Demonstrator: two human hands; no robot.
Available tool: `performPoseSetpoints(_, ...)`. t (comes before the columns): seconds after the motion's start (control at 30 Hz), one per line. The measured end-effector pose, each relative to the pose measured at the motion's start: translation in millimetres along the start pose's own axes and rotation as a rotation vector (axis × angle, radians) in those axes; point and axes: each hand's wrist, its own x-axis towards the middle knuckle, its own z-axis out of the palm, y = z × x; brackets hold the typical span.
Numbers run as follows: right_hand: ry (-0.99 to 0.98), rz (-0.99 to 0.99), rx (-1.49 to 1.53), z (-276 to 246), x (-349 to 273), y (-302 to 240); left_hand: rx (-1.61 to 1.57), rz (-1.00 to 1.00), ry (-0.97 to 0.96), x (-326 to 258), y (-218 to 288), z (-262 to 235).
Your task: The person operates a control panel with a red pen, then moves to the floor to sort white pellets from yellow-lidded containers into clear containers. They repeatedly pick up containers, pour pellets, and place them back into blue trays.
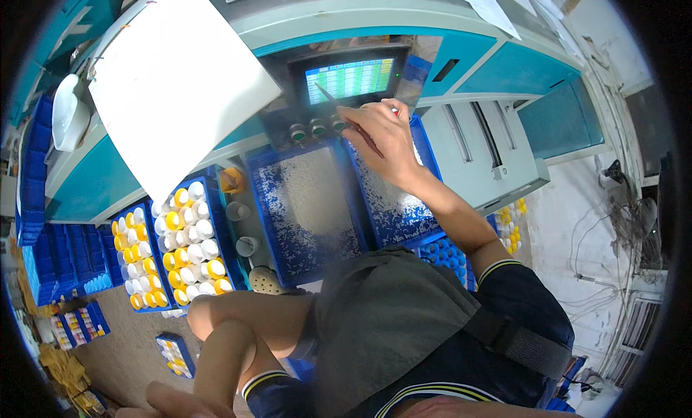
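Note:
My right hand (382,138) is raised in front of a lit touch screen (349,80) on the machine's front. Its fingers are closed round a slim pointed stick (369,142) with a dark reddish rear end. The tip points at the left part of the screen; whether it touches cannot be made out. Round push buttons (317,127) sit just below the screen, left of the hand. My left arm is bent back by my knee, and my left hand (173,401) shows partly at the bottom edge, its fingers unclear.
Two blue trays (277,263) of small white pieces lie below the screen. To the left stand blue crates (153,256) of white and yellow cups. A large white sheet (180,79) hangs at upper left. Loose cables (613,216) run along the right wall.

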Motion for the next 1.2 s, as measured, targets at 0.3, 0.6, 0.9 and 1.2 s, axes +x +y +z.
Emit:
performPoseSetpoints(0.3,-0.009,0.084,-0.064,-14.3,-14.2,11.9,0.161,0.210,0.037,-7.6,-13.7,6.2)
performPoseSetpoints(0.6,-0.005,0.210,-0.156,-33.3,-25.2,26.7,0.122,0.071,0.069,6.6,-7.2,8.0)
performPoseSetpoints(0.9,0.001,0.145,-0.092,-22.5,-20.3,21.1,0.140,0.192,0.088,-0.2,-17.9,11.8)
performPoseSetpoints(1.2,0.011,0.131,-0.093,-18.6,-18.5,18.1,-0.190,-0.098,-0.008,-11.3,8.1,-5.4)
